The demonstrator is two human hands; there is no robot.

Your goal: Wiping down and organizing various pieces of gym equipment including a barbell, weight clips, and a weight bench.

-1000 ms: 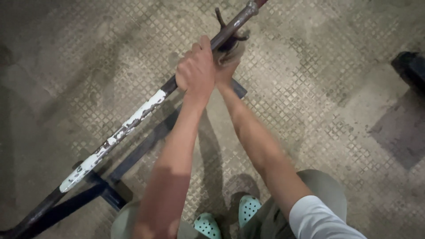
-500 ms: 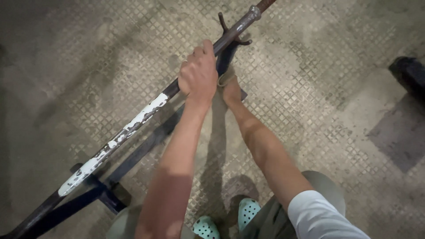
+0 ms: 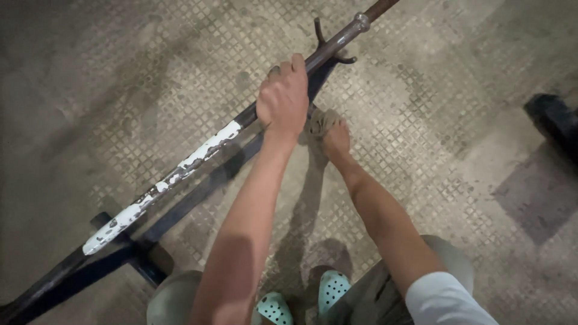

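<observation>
While the left hand (image 3: 283, 99) grips the metal bar (image 3: 198, 150), the right hand (image 3: 331, 133) holds a small cloth (image 3: 318, 122) beside it, apparently for wiping.

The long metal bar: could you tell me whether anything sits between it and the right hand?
Nothing visible does. The left hand grips the long metal bar. The right hand, holding a small tan pad, sits just beside and below the bar.

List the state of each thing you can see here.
Bar: lying slanted on a dark stand, white paint flaking.
Left hand: closed around the bar.
Right hand: low beside the stand, holding a scrap of cloth.
Stand: resting on the patterned floor.
</observation>
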